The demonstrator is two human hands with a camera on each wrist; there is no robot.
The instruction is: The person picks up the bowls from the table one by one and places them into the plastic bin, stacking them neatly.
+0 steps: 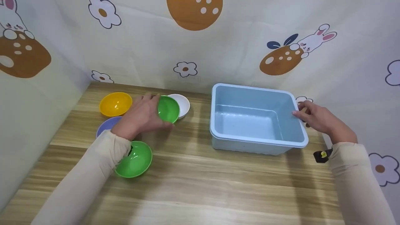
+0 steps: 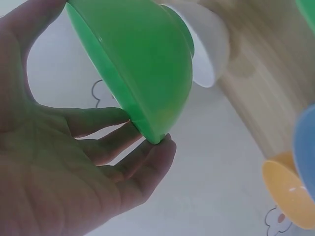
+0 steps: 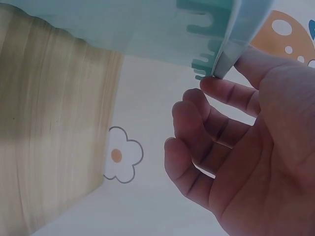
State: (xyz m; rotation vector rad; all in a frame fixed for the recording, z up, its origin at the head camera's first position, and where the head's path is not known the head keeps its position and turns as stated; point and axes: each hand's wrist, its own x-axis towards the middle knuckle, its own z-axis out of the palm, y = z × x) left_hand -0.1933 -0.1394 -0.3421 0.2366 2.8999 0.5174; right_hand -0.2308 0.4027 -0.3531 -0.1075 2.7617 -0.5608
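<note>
- Green bowl (image 1: 168,109), tilted, held left of the blue tub (image 1: 243,146); one side covered by the left hand (image 1: 143,114) in the head view.
- Clamped across the rim by the left hand: thumb on one side, other fingers bent onto the opposite side. Thumb tip cut off by the top edge of the left wrist view.
- White bowl (image 1: 185,106), left of the tub and nearest to it among the bowls; largely covered by the held bowl. Cannot tell contact from gap between the two.
- Yellow bowl (image 1: 115,104), well left of the tub, just beside the left hand.
- Purple bowl (image 1: 105,125), also well left of the tub; mostly hidden under the left wrist and sleeve (image 1: 84,175).
- Second green bowl (image 1: 137,161), left of the tub and closer to the front edge of the view; partly behind the left cuff.
- Right hand (image 1: 320,118) at the tub's right rim, pinching with thumb and index finger; remaining fingers loosely curled, off the wall. Thumb tip hidden behind the rim in the right wrist view.
- Black piece (image 1: 321,156) at the right wrist, right of the tub; hard to make out.
- Both forearms slanting inward toward the tub's level, cut off below.
</note>
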